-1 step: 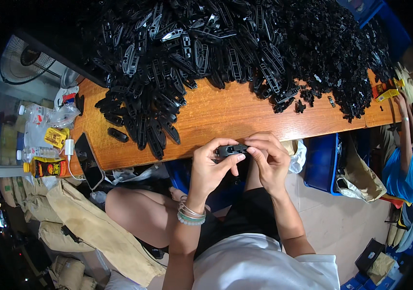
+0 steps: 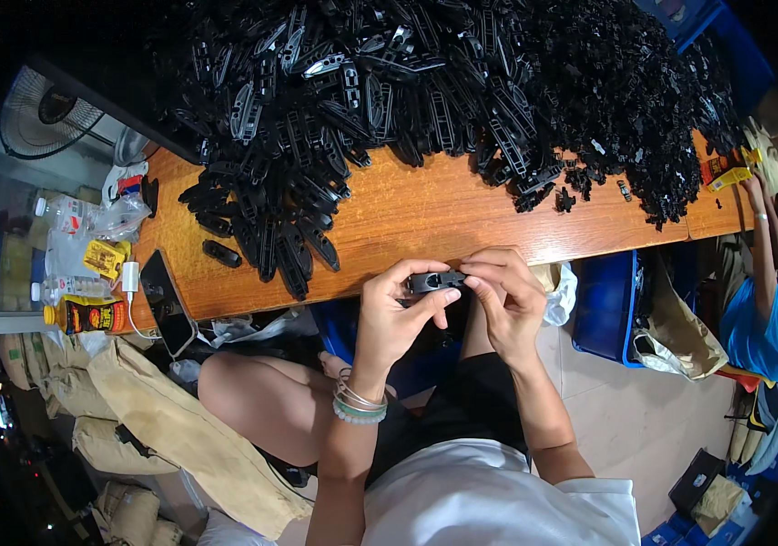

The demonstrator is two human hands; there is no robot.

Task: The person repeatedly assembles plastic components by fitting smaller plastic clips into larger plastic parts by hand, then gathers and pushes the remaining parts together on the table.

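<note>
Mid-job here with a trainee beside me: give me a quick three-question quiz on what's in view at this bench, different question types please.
1. True or false: both hands grip the small black plastic part just off the near edge of the wooden table.
2. Which wrist wears bracelets? A) left B) right C) neither
3. Fill in: the phone lies at the table's near ____ corner, next to a white charger.

Key
1. True: left hand and right hand pinch it from either end.
2. A
3. left
</note>
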